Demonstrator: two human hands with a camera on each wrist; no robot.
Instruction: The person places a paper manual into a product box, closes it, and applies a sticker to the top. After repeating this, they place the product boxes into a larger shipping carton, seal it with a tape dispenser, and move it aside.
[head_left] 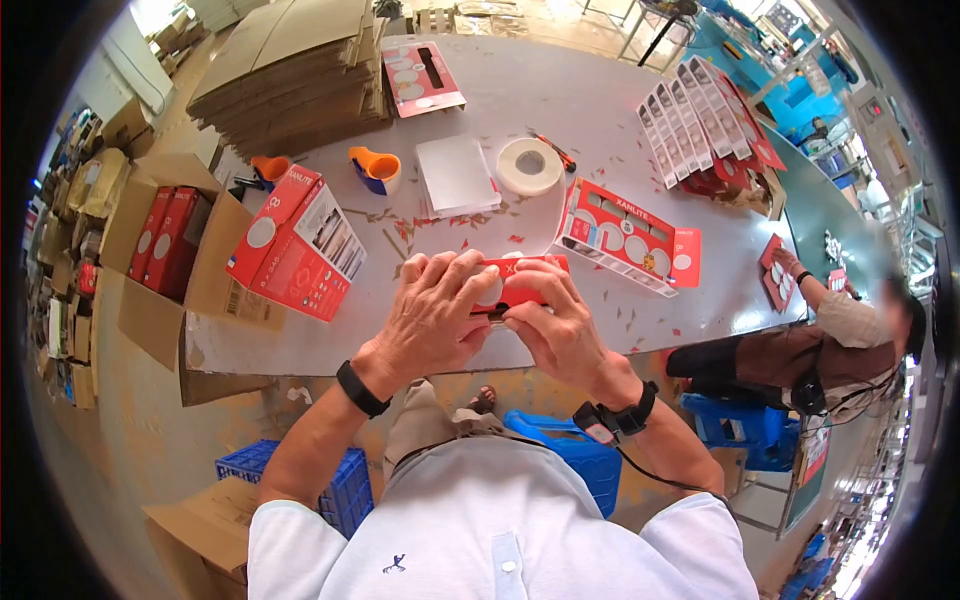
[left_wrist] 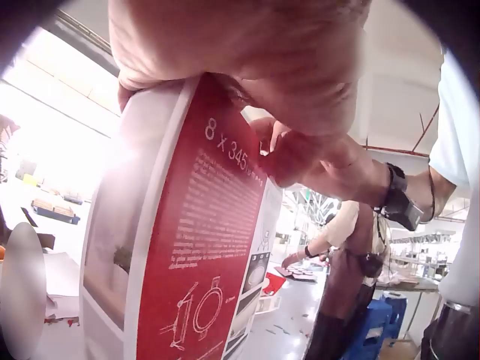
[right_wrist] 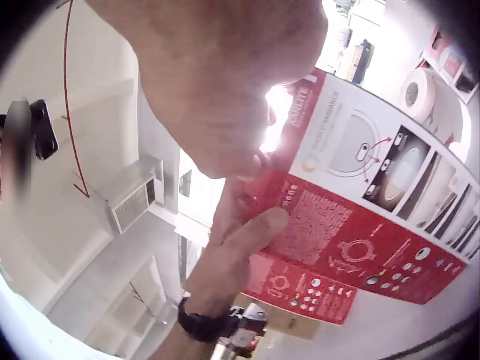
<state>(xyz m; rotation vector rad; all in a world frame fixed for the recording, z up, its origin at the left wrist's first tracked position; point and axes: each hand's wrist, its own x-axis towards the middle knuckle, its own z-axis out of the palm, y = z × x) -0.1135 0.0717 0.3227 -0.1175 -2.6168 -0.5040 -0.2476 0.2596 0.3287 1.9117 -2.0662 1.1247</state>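
Observation:
Both hands are at the upper end of a red and white printed carton [head_left: 525, 268], its red side panel [left_wrist: 214, 225] facing the left wrist camera. My left hand [head_left: 428, 305] grips the carton, its fingers bent over the top; in the right wrist view its thumb [right_wrist: 262, 229] lies against the red panel. With bent fingers and thumb, my right hand [head_left: 562, 318] pinches the carton's top edge beside a dark slot. In the head view the hands hide most of the carton.
Beyond the hands are a tape roll [head_left: 530, 167], white sheets [head_left: 455, 175], an orange-blue holder [head_left: 377, 170] and a windowed carton [head_left: 630, 235]. A red carton [head_left: 300, 245] stands left, near a cardboard box [head_left: 225, 255]. Flat cartons [head_left: 700, 120] and another person [head_left: 830, 335] are at right.

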